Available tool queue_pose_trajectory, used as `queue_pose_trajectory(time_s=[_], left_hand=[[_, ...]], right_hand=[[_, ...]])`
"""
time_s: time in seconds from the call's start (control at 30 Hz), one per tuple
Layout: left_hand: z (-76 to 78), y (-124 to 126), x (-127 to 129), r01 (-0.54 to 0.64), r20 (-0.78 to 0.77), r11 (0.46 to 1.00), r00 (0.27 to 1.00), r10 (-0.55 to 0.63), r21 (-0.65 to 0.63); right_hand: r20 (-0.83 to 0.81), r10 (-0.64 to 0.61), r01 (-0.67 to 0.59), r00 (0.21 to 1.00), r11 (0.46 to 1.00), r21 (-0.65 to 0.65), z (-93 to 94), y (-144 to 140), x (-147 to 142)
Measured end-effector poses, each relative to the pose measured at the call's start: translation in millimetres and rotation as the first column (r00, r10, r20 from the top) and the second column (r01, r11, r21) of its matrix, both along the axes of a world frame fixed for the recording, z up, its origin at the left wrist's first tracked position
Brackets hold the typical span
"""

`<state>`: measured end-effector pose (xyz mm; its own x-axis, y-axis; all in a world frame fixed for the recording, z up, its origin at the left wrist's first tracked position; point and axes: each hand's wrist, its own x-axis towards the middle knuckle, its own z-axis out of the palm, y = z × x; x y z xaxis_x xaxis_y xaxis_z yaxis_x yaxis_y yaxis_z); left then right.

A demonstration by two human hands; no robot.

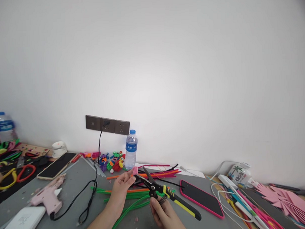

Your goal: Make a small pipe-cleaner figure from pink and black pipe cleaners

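My left hand (120,189) pinches a small pink fuzzy piece (135,171) between thumb and fingers. Whether something dark is held along with it I cannot make out. In my right hand (164,212) are spring-loaded snips (183,204) with black and yellow handles. Their blades are spread, with the tips beside my left fingertips. Beneath both hands lie green pipe cleaners (137,195), and orange and red pipe cleaners (167,174) lie just behind.
A water bottle (131,150) stands against the wall beside several colourful fuzzy figures (111,162). Leftward are a pink glue gun (49,197) with its cord, a phone (58,166) and scissors (25,173). A pink-edged phone (201,199) and folded pink paper (290,200) lie rightward.
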<state>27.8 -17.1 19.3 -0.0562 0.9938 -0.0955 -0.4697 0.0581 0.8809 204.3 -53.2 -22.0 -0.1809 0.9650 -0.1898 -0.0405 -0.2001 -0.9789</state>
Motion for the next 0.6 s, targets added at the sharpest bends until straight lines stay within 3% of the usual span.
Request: queue_pose_trajectory(time_s=[0.17, 0.4, 0.6], left_hand=[[3.0, -1, 1, -0.007, 0.0, 1.0, 1.0, 0.007, 0.016], [-11.6, 5, -1, -0.005, -0.002, 0.999, 1.0, 0.005, 0.051], [-6.4, 3, -1, -0.006, 0.01, 1.0, 1.0, 0.006, 0.031]], right_hand=[[-0.002, 0.027, -0.027, 1.0, 1.0, 0.008, 9.2, -3, 2], [0.033, 0.035, -0.035, 0.999, 0.999, -0.001, 3.5, 0, 2], [-0.002, 0.016, -0.016, 1.0, 0.999, 0.038, 2.9, 0, 3]])
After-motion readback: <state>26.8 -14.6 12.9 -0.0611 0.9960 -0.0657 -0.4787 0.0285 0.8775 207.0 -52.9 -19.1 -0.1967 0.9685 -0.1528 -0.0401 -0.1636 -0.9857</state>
